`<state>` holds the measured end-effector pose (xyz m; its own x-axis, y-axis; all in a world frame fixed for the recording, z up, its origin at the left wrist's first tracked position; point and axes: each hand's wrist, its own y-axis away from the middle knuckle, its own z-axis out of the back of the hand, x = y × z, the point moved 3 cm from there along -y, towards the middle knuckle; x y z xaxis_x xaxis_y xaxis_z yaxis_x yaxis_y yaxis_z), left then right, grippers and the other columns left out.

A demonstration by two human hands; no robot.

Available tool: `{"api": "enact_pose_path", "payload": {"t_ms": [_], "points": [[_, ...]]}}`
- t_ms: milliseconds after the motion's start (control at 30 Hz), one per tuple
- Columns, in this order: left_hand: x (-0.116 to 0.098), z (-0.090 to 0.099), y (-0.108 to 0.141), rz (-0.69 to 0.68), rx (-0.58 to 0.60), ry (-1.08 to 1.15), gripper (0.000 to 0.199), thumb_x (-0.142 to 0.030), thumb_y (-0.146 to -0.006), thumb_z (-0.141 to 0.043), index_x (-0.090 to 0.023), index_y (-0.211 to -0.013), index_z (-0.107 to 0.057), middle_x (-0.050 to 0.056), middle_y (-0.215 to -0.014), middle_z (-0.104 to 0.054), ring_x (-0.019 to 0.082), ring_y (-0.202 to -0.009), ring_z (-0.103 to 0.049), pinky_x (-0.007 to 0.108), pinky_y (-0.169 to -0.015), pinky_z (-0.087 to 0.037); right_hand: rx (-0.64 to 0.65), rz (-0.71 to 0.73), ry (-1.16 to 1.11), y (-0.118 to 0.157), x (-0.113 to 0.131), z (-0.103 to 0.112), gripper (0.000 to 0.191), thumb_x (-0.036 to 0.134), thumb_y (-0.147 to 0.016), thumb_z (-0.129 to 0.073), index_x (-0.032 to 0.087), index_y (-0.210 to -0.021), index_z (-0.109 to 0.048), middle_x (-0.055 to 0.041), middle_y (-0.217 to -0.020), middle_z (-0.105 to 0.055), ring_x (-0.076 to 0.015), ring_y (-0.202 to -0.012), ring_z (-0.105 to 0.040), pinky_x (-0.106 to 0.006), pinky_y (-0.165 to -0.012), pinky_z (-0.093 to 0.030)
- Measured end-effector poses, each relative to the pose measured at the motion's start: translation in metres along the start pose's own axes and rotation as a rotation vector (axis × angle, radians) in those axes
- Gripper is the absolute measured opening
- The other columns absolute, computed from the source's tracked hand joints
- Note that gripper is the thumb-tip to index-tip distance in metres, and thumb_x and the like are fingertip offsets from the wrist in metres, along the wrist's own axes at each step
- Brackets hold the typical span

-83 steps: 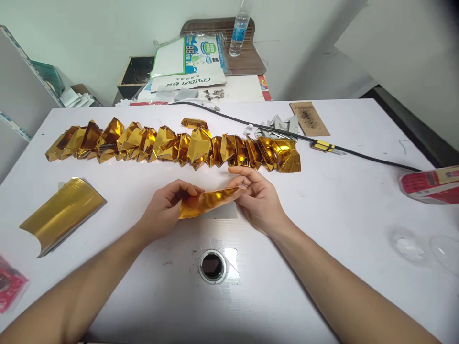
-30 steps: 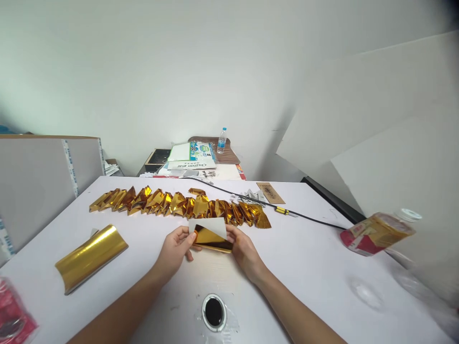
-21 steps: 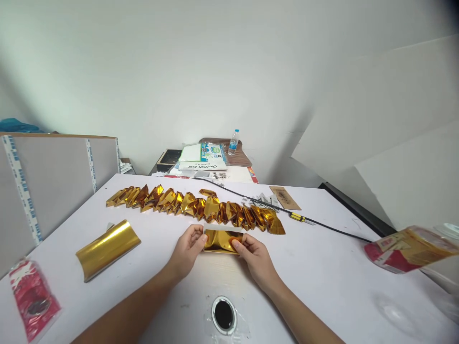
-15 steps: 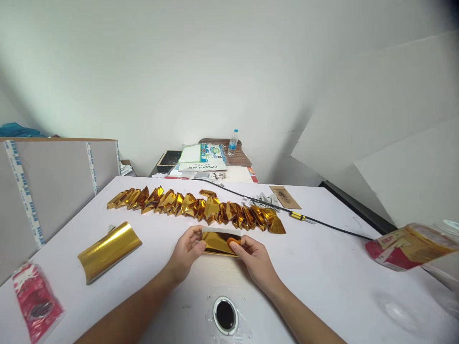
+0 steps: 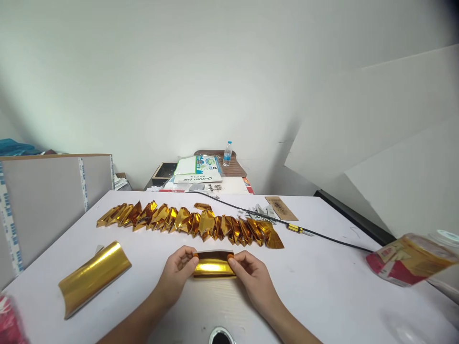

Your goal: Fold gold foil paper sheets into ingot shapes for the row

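A small shiny gold foil sheet is stretched between my two hands near the front of the white table. Its left end is pinched by my left hand, with the thumb on top. My right hand grips the right end the same way. The sheet's far edge curls up and looks darker. Beyond my hands lies a long row of folded gold foil pieces. To the left rests a curved stack of gold foil sheets.
A black cable and a yellow-handled tool lie at right, near a plastic jar. Silver scraps and a brown card sit behind. A pink packet is at lower left; a round hole at front.
The view has tilted up and shifted slightly, so the table appears lower. The foil between my hands has turned, and its middle now catches bright light. My left thumb has moved to its upper left corner.
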<state>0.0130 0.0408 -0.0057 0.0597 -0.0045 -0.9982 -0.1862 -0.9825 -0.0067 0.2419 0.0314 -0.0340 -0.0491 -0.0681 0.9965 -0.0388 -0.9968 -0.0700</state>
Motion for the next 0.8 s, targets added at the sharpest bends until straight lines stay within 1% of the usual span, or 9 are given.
{"api": "enact_pose_path", "payload": {"t_ms": [100, 167, 267, 333, 500, 600, 800], "points": [[0.000, 0.002, -0.002, 0.023, -0.024, 0.019, 0.050, -0.063, -0.076, -0.082, -0.017, -0.090, -0.066, 0.003, -0.084, -0.066, 0.019, -0.081, -0.061, 0.028, -0.076, -0.048, 0.014, 0.006, -0.019, -0.002, -0.004, 0.001, 0.057, 0.074, -0.079, -0.075, 0.018, -0.078, -0.068, -0.0038, -0.072, -0.059, -0.0172, -0.069, -0.049, -0.029, -0.064, -0.038], [0.000, 0.001, -0.004, 0.037, -0.037, 0.022, 0.051, -0.063, -0.075, -0.083, -0.017, -0.090, -0.066, 0.003, -0.083, -0.066, 0.018, -0.080, -0.061, 0.028, -0.075, -0.047, 0.025, 0.005, -0.049, -0.003, -0.005, 0.001, 0.055, 0.072, -0.079, -0.076, 0.018, -0.081, -0.069, -0.0029, -0.071, -0.058, -0.0166, -0.067, -0.049, -0.028, -0.063, -0.039], [0.000, 0.001, -0.004, 0.043, -0.040, 0.007, 0.051, -0.064, -0.076, -0.082, -0.017, -0.089, -0.066, 0.002, -0.080, -0.064, 0.017, -0.075, -0.058, 0.027, -0.071, -0.046, 0.058, -0.006, -0.103, -0.005, -0.007, 0.003, 0.052, 0.070, -0.078, -0.078, 0.019, -0.088, -0.071, -0.0030, -0.073, -0.061, -0.0166, -0.067, -0.050, -0.028, -0.063, -0.041], [0.000, 0.000, -0.004, 0.046, -0.038, 0.005, 0.052, -0.065, -0.076, -0.082, -0.017, -0.089, -0.066, 0.002, -0.079, -0.063, 0.016, -0.074, -0.057, 0.027, -0.071, -0.045, 0.075, -0.017, -0.109, -0.006, -0.009, 0.005, 0.052, 0.070, -0.078, -0.079, 0.019, -0.088, -0.072, -0.0038, -0.075, -0.062, -0.0171, -0.068, -0.052, -0.029, -0.064, -0.042], [-0.001, 0.000, -0.003, 0.066, -0.013, 0.007, 0.052, -0.065, -0.077, -0.080, -0.016, -0.089, -0.066, 0.003, -0.082, -0.065, 0.018, -0.077, -0.059, 0.028, -0.072, -0.045, 0.043, 0.016, -0.051, -0.008, -0.009, 0.009, 0.051, 0.069, -0.079, -0.077, 0.019, -0.082, -0.072, -0.0066, -0.082, -0.066, -0.0195, -0.074, -0.056, -0.030, -0.068, -0.046], [-0.002, 0.000, -0.003, 0.067, -0.025, 0.001, 0.052, -0.065, -0.076, -0.081, -0.016, -0.088, -0.067, 0.003, -0.082, -0.065, 0.018, -0.077, -0.059, 0.028, -0.072, -0.045, 0.018, 0.046, 0.008, -0.008, -0.005, 0.011, 0.051, 0.070, -0.081, -0.075, 0.019, -0.081, -0.073, -0.0077, -0.085, -0.067, -0.0195, -0.074, -0.055, -0.031, -0.068, -0.045], [0.000, 0.001, -0.004, 0.078, -0.042, -0.002, 0.051, -0.063, -0.074, -0.083, -0.016, -0.087, -0.069, 0.002, -0.077, -0.065, 0.016, -0.070, -0.058, 0.027, -0.068, -0.046, 0.012, 0.063, 0.148, -0.007, 0.005, 0.012, 0.056, 0.075, -0.082, -0.070, 0.019, -0.081, -0.075, -0.0104, -0.087, -0.068, -0.0228, -0.077, -0.057, -0.033, -0.066, -0.044]]}}
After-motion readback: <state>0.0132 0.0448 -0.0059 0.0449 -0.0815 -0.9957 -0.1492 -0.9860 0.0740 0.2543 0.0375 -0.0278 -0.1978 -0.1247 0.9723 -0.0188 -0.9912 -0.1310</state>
